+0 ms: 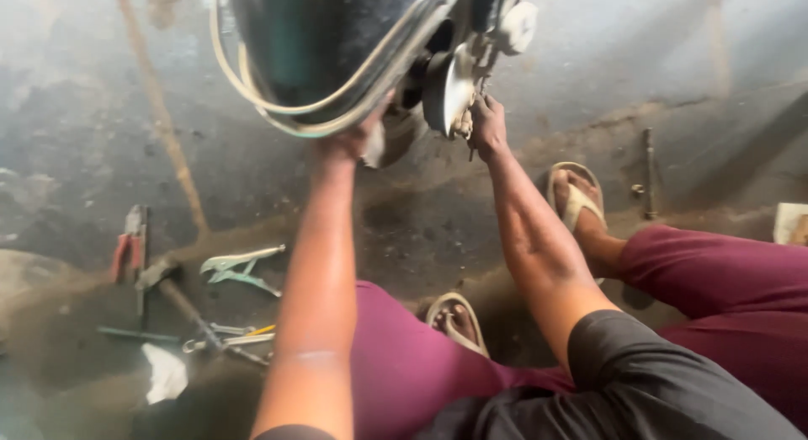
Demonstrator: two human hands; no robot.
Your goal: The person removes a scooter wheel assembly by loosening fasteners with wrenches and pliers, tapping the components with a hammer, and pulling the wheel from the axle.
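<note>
I squat on a dirty concrete floor in front of a motorcycle's rear end (pixel 337 44), its dark fender ringed by a chrome rail (pixel 396 53). My left hand (pixel 352 137) reaches up and grips the underside of the chrome rail. My right hand (pixel 486 124) is closed on a small part at the wheel hub (pixel 450 90); what its fingers hold is too small to tell. Both forearms stretch forward from my knees in maroon trousers.
Tools lie on the floor at the left: red-handled pliers (pixel 128 248), a hammer (pixel 172 293), locking pliers (pixel 240 263), wrenches (pixel 236 335), a white rag (pixel 165 373). A metal rod (pixel 649 172) lies at the right. My sandalled feet (pixel 576 196) rest on the floor.
</note>
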